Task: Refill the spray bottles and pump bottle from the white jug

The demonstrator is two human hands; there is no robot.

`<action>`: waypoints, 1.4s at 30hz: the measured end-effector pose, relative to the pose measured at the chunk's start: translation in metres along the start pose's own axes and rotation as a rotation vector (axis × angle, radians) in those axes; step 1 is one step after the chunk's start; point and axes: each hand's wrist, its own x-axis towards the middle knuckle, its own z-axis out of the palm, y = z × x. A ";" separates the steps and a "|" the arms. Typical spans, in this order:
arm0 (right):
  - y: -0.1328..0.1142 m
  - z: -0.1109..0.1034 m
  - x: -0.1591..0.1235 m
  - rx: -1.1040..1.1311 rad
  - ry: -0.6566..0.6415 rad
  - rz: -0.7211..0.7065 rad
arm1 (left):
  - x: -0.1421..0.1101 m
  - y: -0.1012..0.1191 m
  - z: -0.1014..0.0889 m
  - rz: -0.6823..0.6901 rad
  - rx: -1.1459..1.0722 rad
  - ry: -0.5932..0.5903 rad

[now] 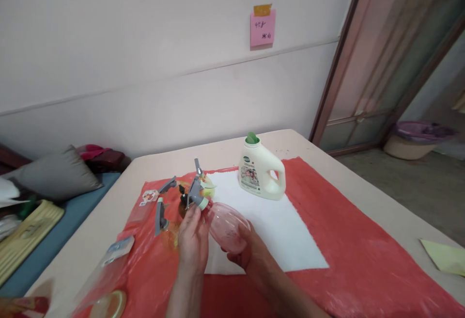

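grey-triggered, clear, rounded spray bottle [227, 226] tilts at lower centre of frame: left hand [193, 233] clamped at neck, right hand [249, 250] round base. probably light, slick plastic; best gripped by neck.

Looks like a see-through, pinkish spray bottle [225, 226], rounded in the body and fitted with a grey trigger head [195, 193] above a pale green collar [204, 204]. Tilts well over, head toward upper left, base toward lower right. Held at neck and base, over a white sheet [290, 240].
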 end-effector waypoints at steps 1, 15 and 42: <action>0.000 0.000 0.000 0.000 0.006 -0.033 | 0.000 0.000 0.000 -0.002 0.013 -0.013; 0.011 -0.006 0.012 -0.060 0.048 -0.333 | 0.006 -0.002 -0.006 0.001 0.015 0.077; 0.001 -0.002 -0.006 -0.067 -0.018 -0.071 | 0.004 0.004 -0.006 -0.003 -0.003 0.052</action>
